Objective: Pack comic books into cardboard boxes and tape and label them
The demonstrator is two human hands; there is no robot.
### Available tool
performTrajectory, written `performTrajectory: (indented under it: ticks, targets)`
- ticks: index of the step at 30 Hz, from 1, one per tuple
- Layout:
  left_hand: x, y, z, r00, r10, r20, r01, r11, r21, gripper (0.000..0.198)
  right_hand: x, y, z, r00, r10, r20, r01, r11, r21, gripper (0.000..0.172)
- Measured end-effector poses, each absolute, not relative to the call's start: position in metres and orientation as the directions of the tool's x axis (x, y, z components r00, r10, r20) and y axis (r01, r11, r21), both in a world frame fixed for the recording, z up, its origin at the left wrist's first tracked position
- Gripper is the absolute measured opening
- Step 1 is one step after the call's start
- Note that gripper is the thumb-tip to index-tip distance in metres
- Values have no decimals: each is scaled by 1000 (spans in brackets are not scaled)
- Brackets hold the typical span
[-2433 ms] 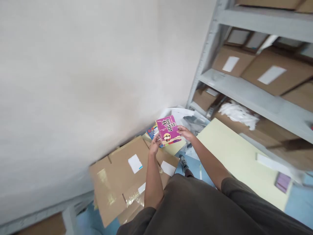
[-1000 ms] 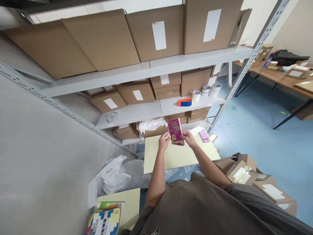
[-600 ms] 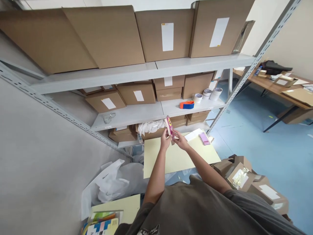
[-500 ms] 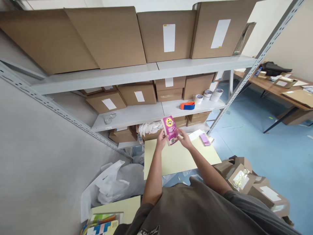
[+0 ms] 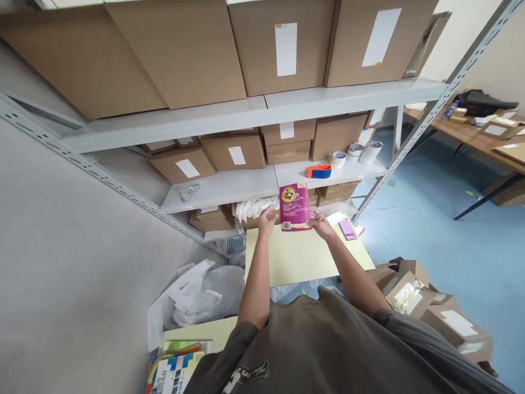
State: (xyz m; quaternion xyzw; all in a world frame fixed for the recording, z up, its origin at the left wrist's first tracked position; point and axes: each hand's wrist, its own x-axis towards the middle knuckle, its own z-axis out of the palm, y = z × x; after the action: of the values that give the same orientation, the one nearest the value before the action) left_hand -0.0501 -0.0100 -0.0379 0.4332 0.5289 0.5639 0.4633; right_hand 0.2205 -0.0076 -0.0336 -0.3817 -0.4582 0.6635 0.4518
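Observation:
A purple book (image 5: 294, 208) with a yellow cartoon emblem and a barcode is held up over a pale yellow board (image 5: 295, 257). My right hand (image 5: 322, 224) pinches its lower right corner between thumb and fingers. Beside the book's left edge is my left hand (image 5: 267, 221), its thumb and fingers apart; it does not appear to grip the cover. On the board's far right lies a small purple item (image 5: 348, 230), partly blurred out.
A grey metal shelf unit (image 5: 229, 183) stands in front, bearing cardboard boxes (image 5: 233, 150), tape rolls (image 5: 338, 159) and an orange-and-blue band (image 5: 319, 172). White plastic bags (image 5: 197, 295) and colourful books (image 5: 176, 372) are at lower left. Cardboard boxes (image 5: 447, 323) are piled at right.
The book has turned from a tilt to nearly upright, its printed cover now facing me more squarely. My left hand has come off its left edge; the right hand still holds it. The view has shifted slightly.

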Motion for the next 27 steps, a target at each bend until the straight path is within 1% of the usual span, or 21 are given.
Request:
performTrajectory:
  ticks: [2, 3, 4, 5, 7, 10, 12, 14, 15, 17, 19, 20, 23, 27]
  targets:
    - [-26, -13, -37, -155, 987, 31, -6, -33, 999, 61, 215, -7, -34, -266, 963, -52, -253, -121, -960, 62]
    - [-11, -14, -36, -69, 997, 43, -16, -44, 999, 63, 210, -7, -35, -258, 966, -25, -258, -94, -961, 61]
    - [3, -15, -36, 4, 998, 68, -39, -68, 997, 70, 205, -8, -36, -257, 966, 9, -264, -61, -962, 59]
    - [16, -16, -36, 24, 994, 107, -58, -106, 993, 79, 198, -9, -38, -263, 964, 46, -267, -27, -963, 56]
    - [33, -17, -34, -5, 990, 140, -65, -140, 988, 87, 188, -12, -42, -301, 946, 118, -254, 40, -966, 51]
    - [28, -19, -27, -31, 993, 116, -92, -118, 989, 87, 188, -10, -44, -344, 924, 169, -196, 106, -975, 47]
    - [12, -21, -22, -16, 997, 78, -165, -79, 983, 87, 200, -3, -41, -265, 952, 155, -136, 122, -983, 49]
    - [-6, -24, -20, 20, 999, 36, -262, -30, 965, 89, 218, 8, -38, -142, 985, 96, -99, 82, -992, 59]
    - [-13, -26, -20, 41, 999, 18, -301, -5, 954, 90, 227, 14, -36, -124, 991, 48, -111, 34, -993, 64]
    - [-22, -28, -21, 72, 997, -14, -331, 38, 943, 92, 242, 23, -34, -208, 977, -51, -173, -88, -981, 69]
    - [-25, -28, -24, 64, 996, -55, -297, 72, 952, 93, 252, 28, -34, -339, 935, -103, -224, -187, -957, 65]
    - [-25, -28, -25, 43, 996, -75, -269, 83, 960, 92, 254, 28, -35, -374, 920, -112, -240, -213, -947, 62]
    - [-23, -29, -33, -31, 994, -108, -199, 100, 975, 90, 256, 25, -42, -384, 914, -132, -269, -248, -931, 59]
    - [-23, -40, -53, -92, 986, -138, -183, 120, 976, 89, 252, 15, -62, -392, 903, -177, -254, -291, -922, 59]
